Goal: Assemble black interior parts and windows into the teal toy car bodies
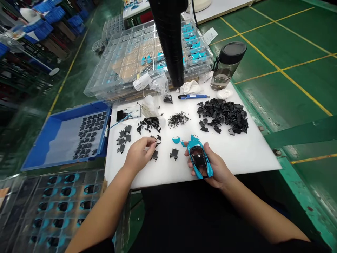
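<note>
A glossy blue toy car body (193, 143) with a dark cabin lies in my right hand (214, 165), the fingers wrapped round its sides. My left hand (140, 154) has thumb and forefinger pinched together over a few small black pieces (158, 137); whatever is between the fingertips is too small to make out. Just beside that hand sits a black plastic part (154, 155), and a similar black part (174, 153) lies between my hands. Small blue curved pieces (176, 140) rest on the white board (147, 177) near the car's front.
Black part heaps (223, 114), tiny screws (178, 119) and a blue pen-like tool (193, 96) cover the board. A black hanging screwdriver (171, 45) comes down mid-view. Clear trays (126, 52), a bottle (228, 65) and a blue bin (52, 137) stand around.
</note>
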Motion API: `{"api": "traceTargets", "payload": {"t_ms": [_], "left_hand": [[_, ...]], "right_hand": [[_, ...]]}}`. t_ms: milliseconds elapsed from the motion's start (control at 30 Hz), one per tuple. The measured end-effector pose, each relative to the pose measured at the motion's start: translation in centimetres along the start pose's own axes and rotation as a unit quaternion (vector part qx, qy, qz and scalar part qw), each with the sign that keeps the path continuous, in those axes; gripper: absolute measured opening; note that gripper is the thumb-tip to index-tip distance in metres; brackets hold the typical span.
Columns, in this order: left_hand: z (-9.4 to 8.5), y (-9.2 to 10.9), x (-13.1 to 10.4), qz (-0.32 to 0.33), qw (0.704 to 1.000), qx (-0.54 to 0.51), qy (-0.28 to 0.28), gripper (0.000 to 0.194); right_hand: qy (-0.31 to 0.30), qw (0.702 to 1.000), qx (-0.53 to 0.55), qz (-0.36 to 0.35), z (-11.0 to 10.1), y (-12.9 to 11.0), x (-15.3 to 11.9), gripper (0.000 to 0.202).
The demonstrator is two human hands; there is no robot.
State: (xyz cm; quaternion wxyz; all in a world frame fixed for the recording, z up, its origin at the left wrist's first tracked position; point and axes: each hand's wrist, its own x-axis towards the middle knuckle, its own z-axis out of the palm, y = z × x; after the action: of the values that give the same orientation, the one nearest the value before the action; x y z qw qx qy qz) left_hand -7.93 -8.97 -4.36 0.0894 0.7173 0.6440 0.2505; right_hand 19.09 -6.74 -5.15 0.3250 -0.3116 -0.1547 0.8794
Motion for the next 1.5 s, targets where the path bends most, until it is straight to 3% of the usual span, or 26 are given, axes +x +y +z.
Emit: {"api": "traceTargets", "payload": {"t_ms": [167,333,400,533,633,767,900,1067,1300,1500], "left_hand": [[-0.7,0.6,-0.9,0.063,0.995,-0.018,0.080,0.005],[-1.3,0.9,-1.8,0.152,0.982,-0.022,0.110,0.023],[-1.2,1.0,-2.5,0.123,0.984,-0.066,0.109,0.019],[-0.7,1.5,-3.8,-0.009,0.967,-0.229,0.110,0.010],[-0.8,2.2,-4.3,-0.034,0.969,-0.213,0.124,0.013],[-1.5,2.9,-4.3,0.011,0.983,-0.124,0.136,0.028],[-1.9,3.3,-4.6,0.036,0.991,-0.103,0.084,0.043],[-1.7,4.1,-4.4,0.092,0.984,-0.120,0.096,0.038],[-1.2,5.0,-1.7,0.281,0.958,-0.040,0.040,0.031],[-0.4,4.8,-1.5,0.326,0.944,-0.009,0.050,0.032]], "right_hand": [[0.024,0.999,-0.019,0.011,0.4,0.0,-0.2,0.051],[0.030,0.999,-0.022,0.014,0.5,0.1,-0.3,0.052],[0.022,1.000,-0.016,0.013,0.6,0.2,-0.2,0.053],[-0.006,0.999,0.005,0.031,1.3,0.6,0.0,0.053],[-0.031,0.998,0.023,0.056,1.8,1.1,0.2,0.052],[-0.043,0.996,0.033,0.075,2.1,1.9,0.6,0.050],[-0.030,0.997,0.024,0.073,2.3,2.4,0.8,0.049],[-0.025,0.997,0.001,0.077,2.7,2.6,0.7,0.048],[-0.037,0.995,-0.053,0.077,2.9,3.1,0.6,0.048],[-0.048,0.993,-0.075,0.076,2.6,3.3,0.6,0.053]]}}
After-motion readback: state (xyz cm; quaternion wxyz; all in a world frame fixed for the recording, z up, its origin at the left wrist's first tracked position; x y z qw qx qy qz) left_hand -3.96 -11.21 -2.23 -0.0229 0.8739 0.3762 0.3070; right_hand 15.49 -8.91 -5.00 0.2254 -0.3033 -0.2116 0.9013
